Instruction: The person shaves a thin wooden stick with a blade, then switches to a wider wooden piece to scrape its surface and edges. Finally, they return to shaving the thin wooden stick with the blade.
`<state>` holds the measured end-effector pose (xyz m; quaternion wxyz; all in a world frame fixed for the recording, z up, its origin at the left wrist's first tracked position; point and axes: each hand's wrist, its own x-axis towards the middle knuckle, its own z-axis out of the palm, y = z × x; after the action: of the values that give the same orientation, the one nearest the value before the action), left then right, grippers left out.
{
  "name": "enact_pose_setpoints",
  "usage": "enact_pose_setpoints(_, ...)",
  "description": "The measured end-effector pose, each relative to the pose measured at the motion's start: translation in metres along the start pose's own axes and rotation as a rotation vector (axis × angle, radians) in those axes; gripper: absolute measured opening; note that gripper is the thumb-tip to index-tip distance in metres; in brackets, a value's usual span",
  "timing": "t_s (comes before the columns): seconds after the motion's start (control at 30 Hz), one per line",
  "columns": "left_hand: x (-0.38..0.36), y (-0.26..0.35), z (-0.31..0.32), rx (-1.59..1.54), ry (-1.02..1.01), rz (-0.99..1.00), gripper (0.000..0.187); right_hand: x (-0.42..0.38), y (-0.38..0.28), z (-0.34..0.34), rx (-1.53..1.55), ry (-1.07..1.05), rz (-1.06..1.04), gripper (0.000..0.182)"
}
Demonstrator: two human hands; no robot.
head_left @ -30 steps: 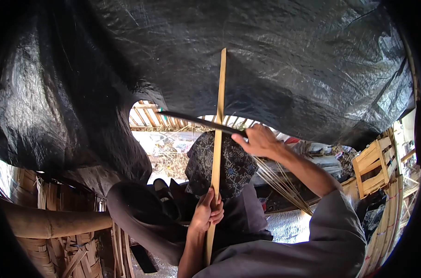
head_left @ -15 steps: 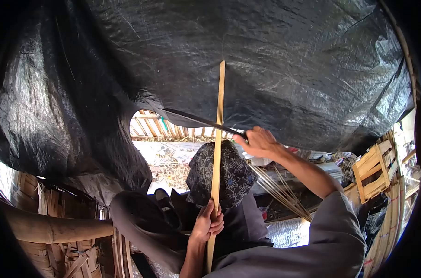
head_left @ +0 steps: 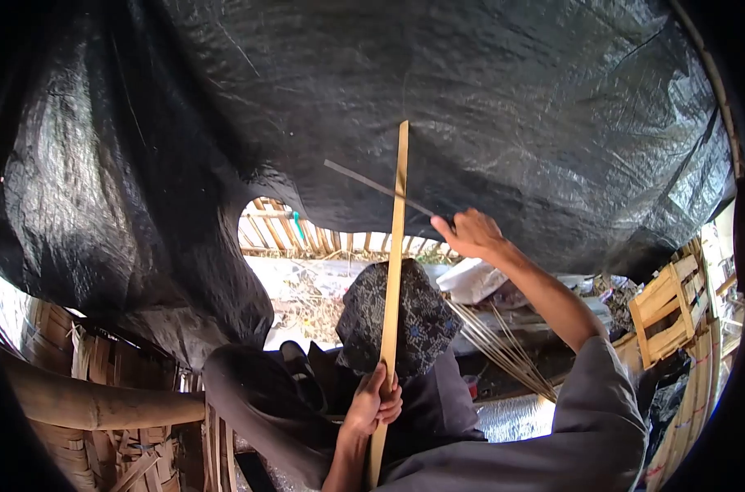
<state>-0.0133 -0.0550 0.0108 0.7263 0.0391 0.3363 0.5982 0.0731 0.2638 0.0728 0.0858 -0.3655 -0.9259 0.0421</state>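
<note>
A long, pale bamboo strip (head_left: 395,283) stands nearly upright in front of me, its top end against the black sheeting. My left hand (head_left: 374,403) is closed around its lower part, thumb along the front. My right hand (head_left: 473,235) is closed on a knife whose handle is mostly hidden by the fingers. The long, thin knife blade (head_left: 360,178) points up and to the left and crosses the strip in its upper part. Behind the strip, a dark patterned cloth (head_left: 360,307) covers something over my lap.
Black plastic sheeting (head_left: 323,90) hangs across the front. Several thin sticks (head_left: 504,348) lie to the right, with a wooden crate (head_left: 662,314) beyond them. A thick bamboo pole (head_left: 102,406) runs at the left, above woven bamboo (head_left: 130,459).
My right hand and the knife have moved up along the strip, the blade now tilting more steeply. The view has shifted slightly; my left hand keeps its hold.
</note>
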Motion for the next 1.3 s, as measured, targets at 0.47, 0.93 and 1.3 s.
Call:
enact_pose_setpoints(0.47,-0.002,-0.002,-0.001,-0.045,-0.055,-0.02,0.043,-0.011,-0.005,0.01,-0.071,0.031,-0.181,0.076)
enact_pose_setpoints(0.93,-0.012,-0.008,0.001,0.019,-0.028,-0.043,0.047,-0.007,-0.007,-0.004,-0.08,-0.069,-0.01,0.078)
enact_pose_setpoints(1.3,-0.012,-0.012,-0.009,-0.06,-0.075,-0.09,0.045,-0.043,-0.012,0.011,-0.004,0.025,-0.287,0.074)
